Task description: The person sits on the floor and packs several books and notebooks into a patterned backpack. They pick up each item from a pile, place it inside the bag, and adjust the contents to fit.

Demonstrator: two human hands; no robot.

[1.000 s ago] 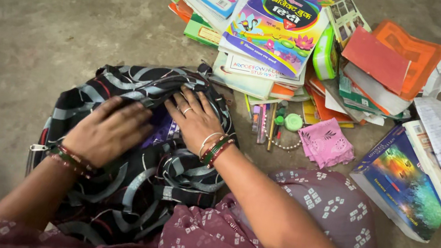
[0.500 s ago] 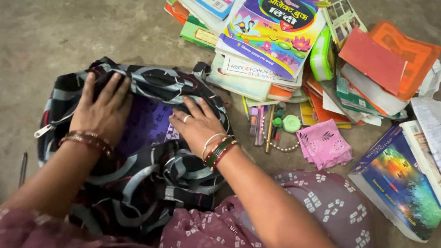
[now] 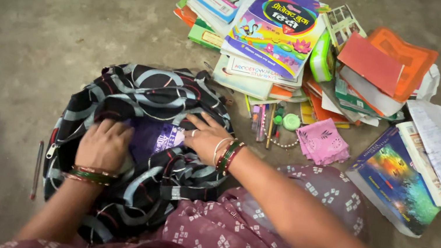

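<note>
A black bag (image 3: 134, 146) patterned with grey rings was spread on the concrete floor (image 3: 16, 38), its mouth opened upward, with a purple book (image 3: 156, 137) lodged inside the opening. The left hand (image 3: 104, 145) was laid palm-down at the bag's inner left edge, fingers bent over the fabric and the book's edge; nothing was seen clamped in it. The right hand (image 3: 205, 138) was pressed flat, fingers spread, on the book's right side and the bag's rim; it too was closed on nothing. The two hands were kept apart, the book between them. A heap of books (image 3: 273, 32) was piled just beyond the bag's far right edge, with pens (image 3: 263, 122) and a pink folded cloth (image 3: 322, 142) near the right wrist. A large dark book (image 3: 394, 181) was lying further right. A pen (image 3: 37, 169) was left beside the bag's left edge. Bare floor was seen to the left and beyond the bag; the right side was crowded.
</note>
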